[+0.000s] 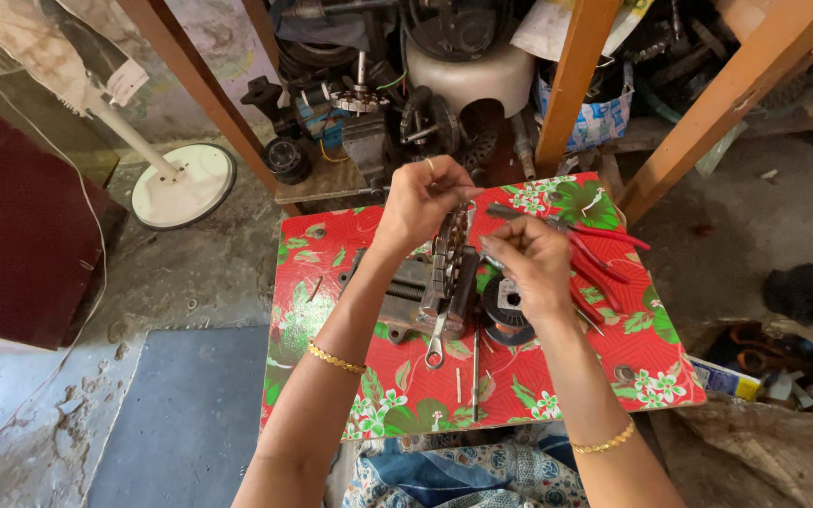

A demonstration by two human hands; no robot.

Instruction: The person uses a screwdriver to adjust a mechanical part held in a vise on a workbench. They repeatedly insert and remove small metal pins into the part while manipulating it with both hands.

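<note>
A round motor stator (451,246) with slotted laminations stands on edge, clamped in a small grey bench vise (413,293) on a table with a red floral cover (557,376). My left hand (421,198) pinches at the stator's top rim, a ring on one finger. My right hand (534,263) is closed just right of the stator, fingers pinched as if on thin wire; the wire itself is too fine to see. A spool of copper wire (505,315) sits under my right hand.
Red-handled pliers (576,230) and cutters (604,273) lie right of my hands. A spanner (436,346) hangs off the vise. Motor parts crowd a shelf (369,103) behind. A white fan base (183,185) stands left, wooden posts (566,85) beyond the table.
</note>
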